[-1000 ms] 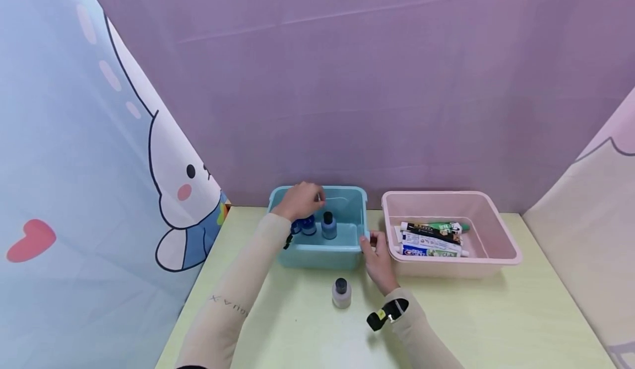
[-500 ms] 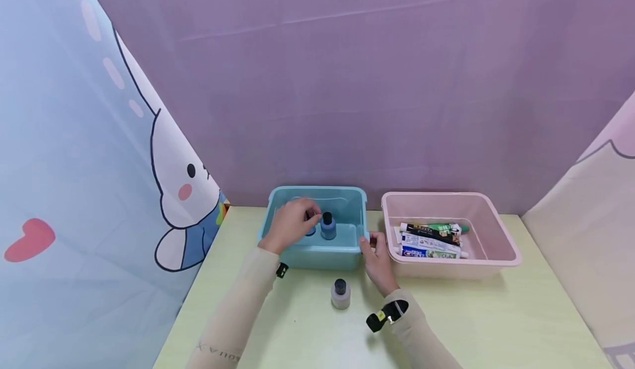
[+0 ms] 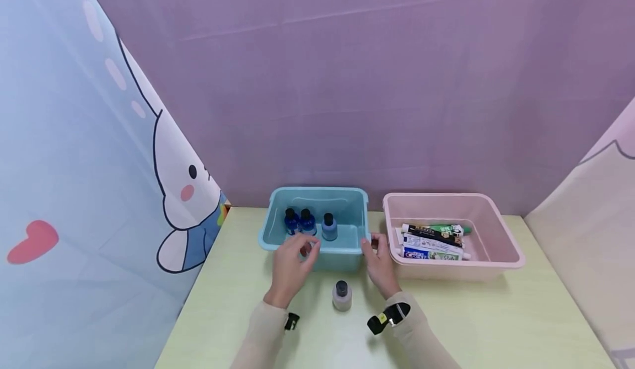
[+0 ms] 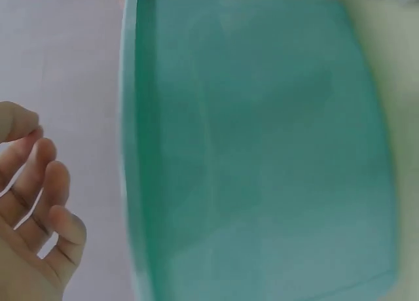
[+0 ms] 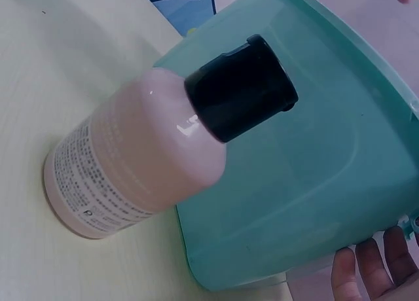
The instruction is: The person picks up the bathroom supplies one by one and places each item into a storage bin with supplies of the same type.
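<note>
My left hand (image 3: 290, 267) hovers in front of the teal storage bin (image 3: 342, 261), fingers loosely bent and holding nothing. In the left wrist view its fingers (image 4: 46, 196) are apart from the bin's wall. My right hand (image 3: 379, 264) grips the bin at its right front corner, thumb at the rim and fingers (image 5: 373, 268) along the side. Inside the bin stand two dark blue bottles with black caps, a left bottle (image 3: 292, 223) and a middle bottle (image 3: 308, 224), plus a lighter blue bottle (image 3: 329, 229). A pale pink bottle (image 3: 342, 298) with a black cap stands on the table before the bin.
A pink storage bin (image 3: 506, 242) sits just right of the teal one, with several toothpaste tubes (image 3: 431, 242) lying in its left part. Behind both rises a purple cloth (image 3: 377, 93). The pale table (image 3: 471, 325) extends in front.
My left hand has come out of the teal bin and back toward me, uncovering the two dark blue bottles. The right hand has stayed at the bin's corner.
</note>
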A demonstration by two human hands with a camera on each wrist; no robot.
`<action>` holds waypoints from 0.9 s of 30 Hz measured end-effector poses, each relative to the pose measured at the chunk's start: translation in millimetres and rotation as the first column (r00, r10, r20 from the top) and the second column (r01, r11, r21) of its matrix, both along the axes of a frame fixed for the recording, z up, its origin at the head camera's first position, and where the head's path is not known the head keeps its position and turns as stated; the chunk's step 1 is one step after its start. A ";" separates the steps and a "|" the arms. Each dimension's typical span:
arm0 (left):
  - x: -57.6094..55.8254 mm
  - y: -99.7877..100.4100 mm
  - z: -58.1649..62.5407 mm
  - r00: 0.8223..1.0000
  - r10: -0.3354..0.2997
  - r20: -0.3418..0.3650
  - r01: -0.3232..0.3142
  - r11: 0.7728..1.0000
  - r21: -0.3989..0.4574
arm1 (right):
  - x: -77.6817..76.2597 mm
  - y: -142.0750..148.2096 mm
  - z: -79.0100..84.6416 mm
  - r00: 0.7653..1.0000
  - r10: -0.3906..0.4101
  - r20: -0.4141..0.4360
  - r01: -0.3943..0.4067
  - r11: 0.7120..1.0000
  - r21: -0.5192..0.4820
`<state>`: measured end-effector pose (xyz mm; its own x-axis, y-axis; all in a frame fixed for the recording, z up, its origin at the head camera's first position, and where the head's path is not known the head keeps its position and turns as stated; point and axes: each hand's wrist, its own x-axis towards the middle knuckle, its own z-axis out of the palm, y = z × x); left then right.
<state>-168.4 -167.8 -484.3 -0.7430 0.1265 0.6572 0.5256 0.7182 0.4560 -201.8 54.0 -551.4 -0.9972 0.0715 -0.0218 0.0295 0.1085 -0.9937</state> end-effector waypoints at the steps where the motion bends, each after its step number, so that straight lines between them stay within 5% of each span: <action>1: 4.7 0.2 -4.8 1.000 0.001 0.014 -0.002 1.000 0.013 | 0.2 -0.5 -0.1 1.000 0.000 0.002 0.000 1.000 -0.005; 5: 21.3 5.1 -23.0 0.988 -0.017 0.157 0.013 1.000 0.027 | 0.2 -0.7 0.4 1.000 -0.005 -0.007 0.004 1.000 -0.022; 12: 43.4 25.7 -51.6 0.919 -0.051 0.391 0.023 0.997 0.076 | -0.5 1.2 3.3 1.000 -0.012 -0.016 0.012 1.000 -0.023; 22: 54.1 45.2 -81.2 0.874 -0.020 0.486 -0.004 0.999 0.047 | 1.2 -0.3 0.5 1.000 0.000 0.008 0.000 1.000 -0.008; 27: 54.7 47.5 -85.8 0.878 0.014 0.478 -0.021 1.000 0.009 | 1.2 -1.4 0.6 1.000 -0.004 0.001 0.004 1.000 -0.017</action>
